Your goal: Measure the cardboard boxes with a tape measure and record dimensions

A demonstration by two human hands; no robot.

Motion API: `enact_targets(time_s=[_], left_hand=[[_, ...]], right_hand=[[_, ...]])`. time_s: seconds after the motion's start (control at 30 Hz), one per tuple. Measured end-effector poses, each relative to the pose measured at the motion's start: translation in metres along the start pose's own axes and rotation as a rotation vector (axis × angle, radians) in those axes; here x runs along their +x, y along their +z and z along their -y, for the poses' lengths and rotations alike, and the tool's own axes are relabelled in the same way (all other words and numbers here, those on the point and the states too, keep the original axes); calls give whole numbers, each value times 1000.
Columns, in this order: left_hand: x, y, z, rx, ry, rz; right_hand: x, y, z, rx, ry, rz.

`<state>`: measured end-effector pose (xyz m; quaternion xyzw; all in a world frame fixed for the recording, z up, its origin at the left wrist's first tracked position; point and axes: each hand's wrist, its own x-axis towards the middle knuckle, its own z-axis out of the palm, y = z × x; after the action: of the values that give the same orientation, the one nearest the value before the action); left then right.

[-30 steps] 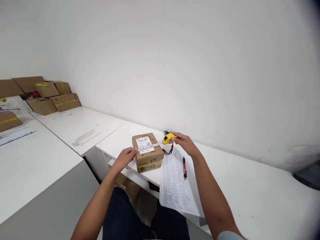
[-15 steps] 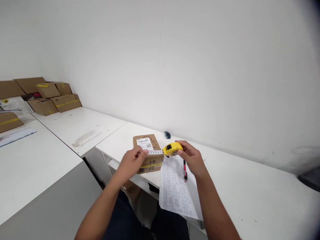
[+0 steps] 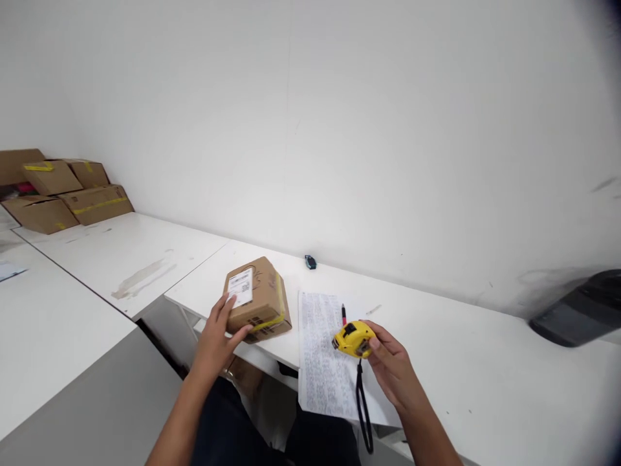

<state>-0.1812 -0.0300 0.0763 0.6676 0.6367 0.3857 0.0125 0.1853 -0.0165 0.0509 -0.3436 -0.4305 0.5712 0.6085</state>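
Note:
A small cardboard box with a white label and yellow tape sits at the desk's front edge, turned at an angle. My left hand grips its near left corner, fingers by the label and thumb along the front side. Over the handwritten sheet, my right hand is closed around a yellow tape measure. No blade shows out of its case, and a black wrist strap dangles below. Partly hidden behind the tape measure, a red and black pen lies on the paper.
A small dark teal object rests near the wall. Several cardboard boxes are stacked at the far left. A dark grey object stands at the right. The white desk has a gap on its left side.
The blade drawn across the box has gone back into the tape measure. My right hand moved down toward me with it. My left hand let go of the blade and took the box, which has turned.

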Motion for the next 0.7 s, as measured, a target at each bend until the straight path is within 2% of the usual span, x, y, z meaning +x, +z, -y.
enact_targets(time_s=[0.1, 0.17, 0.23, 0.33, 0.4, 0.5, 0.6, 0.67, 0.7], left_hand=[[-25, 12, 32, -258, -158, -124], [-41, 29, 40, -451, -285, -115], [-52, 48, 39, -546, -366, -96], [-58, 68, 26, -413, -370, -74], [-57, 73, 14, -292, -328, -39], [-55, 66, -4, -159, -239, -21], [-57, 40, -25, -30, -187, -176], [-60, 17, -44, -97, -196, -247], [-61, 6, -54, -202, -199, -192]], right_hand=[[10, -2, 3, 2, 49, -6], [21, 4, 7, -18, 66, 39], [32, 18, 11, -33, 69, 99], [46, 51, 16, -45, 57, 185], [52, 75, 17, -62, 42, 242], [54, 105, 19, -141, -16, 332], [45, 119, 21, -208, -131, 412], [34, 121, 23, -227, -203, 463], [27, 122, 24, -235, -233, 496]])
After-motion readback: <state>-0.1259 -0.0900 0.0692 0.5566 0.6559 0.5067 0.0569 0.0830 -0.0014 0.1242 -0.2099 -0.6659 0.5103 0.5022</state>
